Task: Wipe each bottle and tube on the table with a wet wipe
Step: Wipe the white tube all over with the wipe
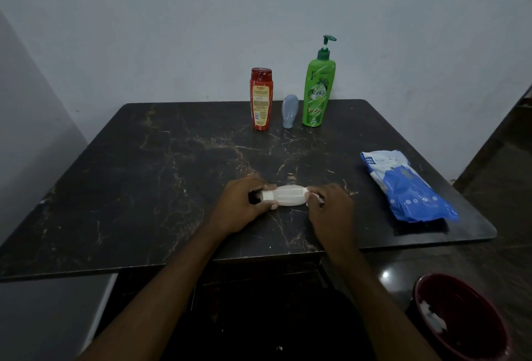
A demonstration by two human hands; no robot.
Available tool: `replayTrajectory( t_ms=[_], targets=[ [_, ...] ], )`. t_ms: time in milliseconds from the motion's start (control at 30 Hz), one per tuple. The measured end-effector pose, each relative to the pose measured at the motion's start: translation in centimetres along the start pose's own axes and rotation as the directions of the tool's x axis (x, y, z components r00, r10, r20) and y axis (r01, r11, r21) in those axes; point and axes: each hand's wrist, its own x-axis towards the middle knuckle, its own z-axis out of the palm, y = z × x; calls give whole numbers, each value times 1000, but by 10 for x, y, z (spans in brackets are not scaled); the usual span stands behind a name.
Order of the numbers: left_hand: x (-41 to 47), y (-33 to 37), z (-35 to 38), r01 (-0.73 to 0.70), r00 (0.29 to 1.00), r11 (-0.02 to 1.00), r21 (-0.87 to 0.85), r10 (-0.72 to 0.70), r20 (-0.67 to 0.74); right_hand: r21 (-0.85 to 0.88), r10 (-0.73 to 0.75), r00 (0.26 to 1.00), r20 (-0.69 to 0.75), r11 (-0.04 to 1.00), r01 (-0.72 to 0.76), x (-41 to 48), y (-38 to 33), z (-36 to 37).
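Head-worn view, facing forward and down
Close above the grip on the white bottle (288, 195); table (144, 188) and wall (172, 29) lie beyond.

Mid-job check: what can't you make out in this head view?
Head view only.
- One end of the white bottle: wrapped by the left hand.
- Most of the wet wipe: bunched under the right hand.
- Part of the red bin: cut off by the bottom-right edge.
- Label print on the red bottle: too small.

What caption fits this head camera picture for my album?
Left hand grips a white bottle; right hand holds a wet wipe against its end.
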Motion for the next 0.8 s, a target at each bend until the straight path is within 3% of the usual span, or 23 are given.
replayTrajectory(
  t_ms=[233,433,600,800],
  targets=[
    [2,0,3,36,999,998,56,-37,15,-50,29,1000,3,998,-29,-8,-14,8],
    [2,1,3,10,1000,999,43,-11,17,9,-209,975,80,978,209,-30,-38,27],
    [2,0,3,43,999,998,44,-44,25,-125,-20,996,83,992,31,-2,-7,6],
    [2,2,3,37,999,998,49,-38,34,-61,51,997,58,997,-47,8,-2,-9]
  ],
)
